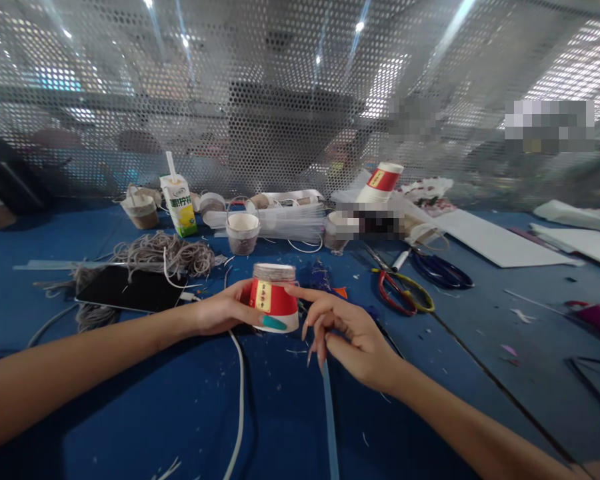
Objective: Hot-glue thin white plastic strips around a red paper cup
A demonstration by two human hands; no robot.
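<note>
My left hand (pixel 230 308) grips a red and white paper cup (pixel 280 298) from the left, its thumb with a long teal nail across the front. Grey cord (pixel 274 272) is wound around the cup's upper end. My right hand (pixel 347 330) is at the cup's right side, index finger stretched out to touch it just below the cord. The other fingers are loosely bent and apart, with nothing visible in them. A translucent strip (pixel 331 420) runs down from below those fingertips; I cannot tell whether they touch it.
Grey yarn (pixel 165 253) lies beside a black phone (pixel 130 289) at left. A drink carton (pixel 179 203), a small cord-wrapped bucket (pixel 243 232) and another paper cup (pixel 384 181) stand behind. Scissors (pixel 397 293) lie at right. A white cable (pixel 241 393) crosses the blue table.
</note>
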